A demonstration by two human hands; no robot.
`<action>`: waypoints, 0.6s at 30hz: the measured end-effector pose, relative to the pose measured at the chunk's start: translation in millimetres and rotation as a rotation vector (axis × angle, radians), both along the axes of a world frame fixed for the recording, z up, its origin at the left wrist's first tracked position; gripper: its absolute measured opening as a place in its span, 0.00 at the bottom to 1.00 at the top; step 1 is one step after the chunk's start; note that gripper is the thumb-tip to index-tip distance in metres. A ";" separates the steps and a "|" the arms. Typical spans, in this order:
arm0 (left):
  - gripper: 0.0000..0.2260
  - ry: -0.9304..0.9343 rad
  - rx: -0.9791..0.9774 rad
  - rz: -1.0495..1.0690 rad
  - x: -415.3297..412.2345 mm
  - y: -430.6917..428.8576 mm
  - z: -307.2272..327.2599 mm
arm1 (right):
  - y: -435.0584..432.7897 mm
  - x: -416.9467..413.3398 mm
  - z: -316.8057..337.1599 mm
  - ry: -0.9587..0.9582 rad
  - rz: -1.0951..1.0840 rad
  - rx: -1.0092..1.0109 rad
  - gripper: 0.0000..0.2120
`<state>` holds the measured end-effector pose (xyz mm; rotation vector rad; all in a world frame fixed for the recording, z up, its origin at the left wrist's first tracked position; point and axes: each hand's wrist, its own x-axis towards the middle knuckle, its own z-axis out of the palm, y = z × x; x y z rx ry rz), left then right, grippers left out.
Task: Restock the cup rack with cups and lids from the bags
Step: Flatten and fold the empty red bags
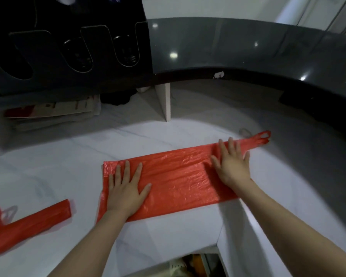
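Observation:
An empty red plastic bag [178, 176] lies flattened on the white counter, its handles stretched out to the upper right. My left hand [126, 188] presses flat on the bag's left end, fingers spread. My right hand [231, 162] lies flat on the right part, near the handles. Neither hand grips anything. A second red bag [28, 224], folded into a narrow strip, lies at the lower left. The black cup rack [72, 48] stands at the upper left; dark cups or lids show through its rounded slots.
A raised dark grey ledge [248, 48] curves along the back and right. Below it stand a white divider [165, 100] and a stack of papers [52, 112]. The counter edge drops off at the bottom, over an open shelf [192, 264].

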<state>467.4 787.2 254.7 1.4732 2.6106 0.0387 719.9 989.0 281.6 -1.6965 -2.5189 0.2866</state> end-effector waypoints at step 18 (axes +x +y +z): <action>0.31 -0.215 0.311 -0.034 -3.8 -2.5 13.4 | -72.0 32.4 -25.7 -0.036 -0.039 -0.061 0.35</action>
